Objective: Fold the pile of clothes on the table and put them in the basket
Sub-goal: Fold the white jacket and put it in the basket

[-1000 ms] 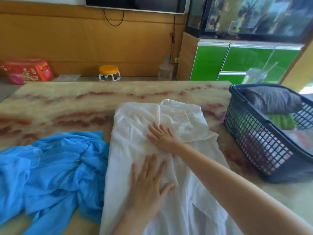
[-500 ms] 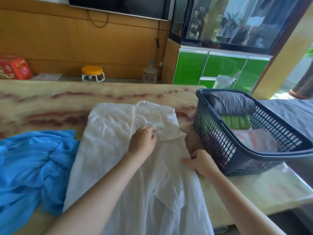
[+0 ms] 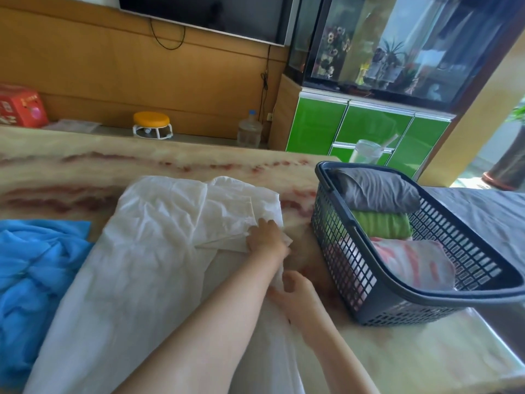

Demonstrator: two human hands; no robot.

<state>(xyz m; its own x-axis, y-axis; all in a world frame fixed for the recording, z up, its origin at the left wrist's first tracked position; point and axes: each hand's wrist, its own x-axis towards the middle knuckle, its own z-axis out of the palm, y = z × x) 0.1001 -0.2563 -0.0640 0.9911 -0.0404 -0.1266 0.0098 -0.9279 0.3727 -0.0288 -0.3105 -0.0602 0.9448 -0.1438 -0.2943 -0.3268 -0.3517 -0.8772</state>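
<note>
Head view: left hand (image 3: 265, 237) and right hand (image 3: 297, 290) are gripping the right edge of a thin white garment (image 3: 147, 251) lying on the marbled table (image 3: 85, 172) beside a dark mesh basket (image 3: 338, 245). Folding that edge inward is likely coming next.

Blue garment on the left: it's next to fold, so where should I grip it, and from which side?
Probably pinch the blue garment along its far edge, which lies fairly straight while the rest is bunched. Come from the left, since the white garment lies against its right side.
</note>
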